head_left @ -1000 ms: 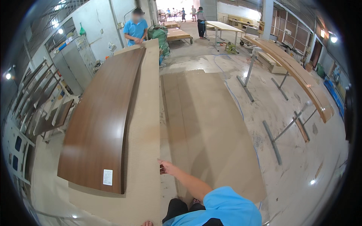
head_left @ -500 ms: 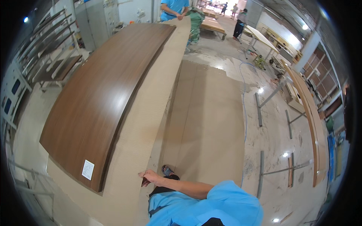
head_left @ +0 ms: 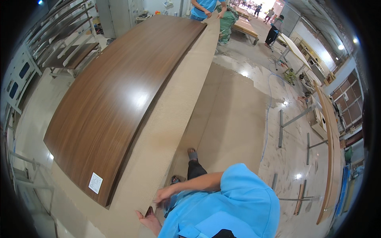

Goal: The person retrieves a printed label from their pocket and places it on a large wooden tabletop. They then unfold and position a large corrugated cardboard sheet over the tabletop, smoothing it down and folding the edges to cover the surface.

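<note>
A large brown wood-grain panel [head_left: 115,91] with a white label [head_left: 95,183] near its close corner lies on a corrugated cardboard sheet [head_left: 168,123]. The sheet sticks out along the panel's right side. At the sheet's near right edge, my left hand [head_left: 149,222] is closed, its fingers pinching the cardboard. Just beyond it, my right hand [head_left: 165,193] is closed at the same edge, slightly blurred, with its fingertips partly hidden. At the far end, a co-worker in a blue shirt [head_left: 205,7] has both hands at the sheet's far corner.
More flat cardboard [head_left: 232,107] covers the floor to my right, beside my feet. A blue cord [head_left: 268,119] runs along the floor. Metal stands [head_left: 281,129] and a long wooden board [head_left: 328,158] are farther right. Racks of boards [head_left: 71,55] stand at far left.
My left hand has come into view at the cardboard edge. My right hand sits closer to my body. The view has shifted, and a second foot shows. The co-worker's hands have moved apart.
</note>
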A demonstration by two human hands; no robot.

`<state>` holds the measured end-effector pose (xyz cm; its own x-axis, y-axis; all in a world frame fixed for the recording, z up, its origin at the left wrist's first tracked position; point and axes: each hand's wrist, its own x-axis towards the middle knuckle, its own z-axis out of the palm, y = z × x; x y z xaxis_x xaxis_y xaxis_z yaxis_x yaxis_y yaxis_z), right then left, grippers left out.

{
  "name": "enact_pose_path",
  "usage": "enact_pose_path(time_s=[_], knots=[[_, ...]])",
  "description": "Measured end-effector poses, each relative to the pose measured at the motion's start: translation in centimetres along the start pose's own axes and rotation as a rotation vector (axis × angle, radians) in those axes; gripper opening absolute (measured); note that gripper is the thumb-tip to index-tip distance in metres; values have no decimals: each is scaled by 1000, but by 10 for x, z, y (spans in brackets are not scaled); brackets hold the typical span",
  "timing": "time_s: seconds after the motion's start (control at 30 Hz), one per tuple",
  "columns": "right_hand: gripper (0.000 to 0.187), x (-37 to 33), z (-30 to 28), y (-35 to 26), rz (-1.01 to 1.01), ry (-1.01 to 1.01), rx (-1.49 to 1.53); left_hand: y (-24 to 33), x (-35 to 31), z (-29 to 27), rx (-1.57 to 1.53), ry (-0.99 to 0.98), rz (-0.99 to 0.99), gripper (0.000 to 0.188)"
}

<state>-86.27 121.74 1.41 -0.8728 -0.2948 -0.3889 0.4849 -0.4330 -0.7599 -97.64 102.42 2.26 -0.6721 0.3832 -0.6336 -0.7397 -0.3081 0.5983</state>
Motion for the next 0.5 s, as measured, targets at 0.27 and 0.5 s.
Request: enact_pose_path(time_s=[0.27,0.5], knots=[[46,-253,-300,-36,-716,581,759,42,15,-49,336,192,65,46],[74,-262,-465,-115,-954,1052,914,154,25,72,188,565,216,12]])
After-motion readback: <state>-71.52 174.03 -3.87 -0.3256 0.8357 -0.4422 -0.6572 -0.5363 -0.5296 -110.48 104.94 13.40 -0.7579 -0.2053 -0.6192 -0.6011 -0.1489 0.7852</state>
